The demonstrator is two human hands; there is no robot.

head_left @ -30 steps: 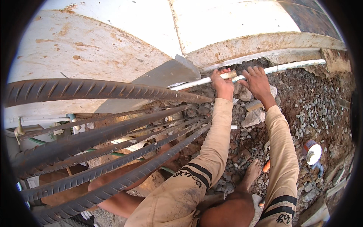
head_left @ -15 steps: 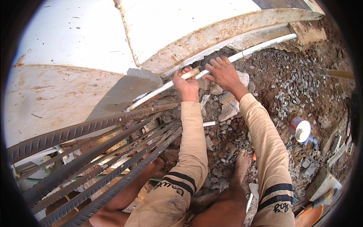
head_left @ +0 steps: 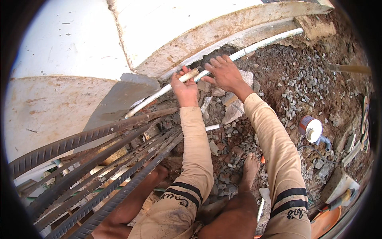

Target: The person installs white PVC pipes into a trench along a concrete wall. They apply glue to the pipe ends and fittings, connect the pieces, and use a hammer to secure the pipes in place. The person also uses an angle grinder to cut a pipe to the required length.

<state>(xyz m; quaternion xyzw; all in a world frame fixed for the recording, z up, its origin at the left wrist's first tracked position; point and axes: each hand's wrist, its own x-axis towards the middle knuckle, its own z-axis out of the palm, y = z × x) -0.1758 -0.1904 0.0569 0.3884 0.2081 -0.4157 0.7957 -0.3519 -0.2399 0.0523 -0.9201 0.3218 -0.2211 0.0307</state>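
Observation:
Along the foot of the wall, a white pipe with a brownish end [head_left: 159, 94] slants up to the right. My left hand [head_left: 185, 91] is closed around it from below, near that end. Beside this end runs a longer white pipe [head_left: 270, 41], which continues to the far right over the rubble. My right hand [head_left: 227, 75] lies across the longer pipe, its fingers bent over the far side and its thumb on the near side. The pipe ends overlap side by side between my hands; whether they touch I cannot tell.
Ribbed steel bars [head_left: 75, 147] cross the left side in front of the wall [head_left: 51, 103]. A short white pipe piece [head_left: 212, 127] lies on broken stone. At the right are an open can [head_left: 311, 128], a grey pipe elbow [head_left: 326, 142], a trowel [head_left: 338, 189] and an orange basin [head_left: 327, 221].
The whole view has shifted slightly, so most things appear further left and many a little higher. Both hands keep nearly the same hold on their pipes.

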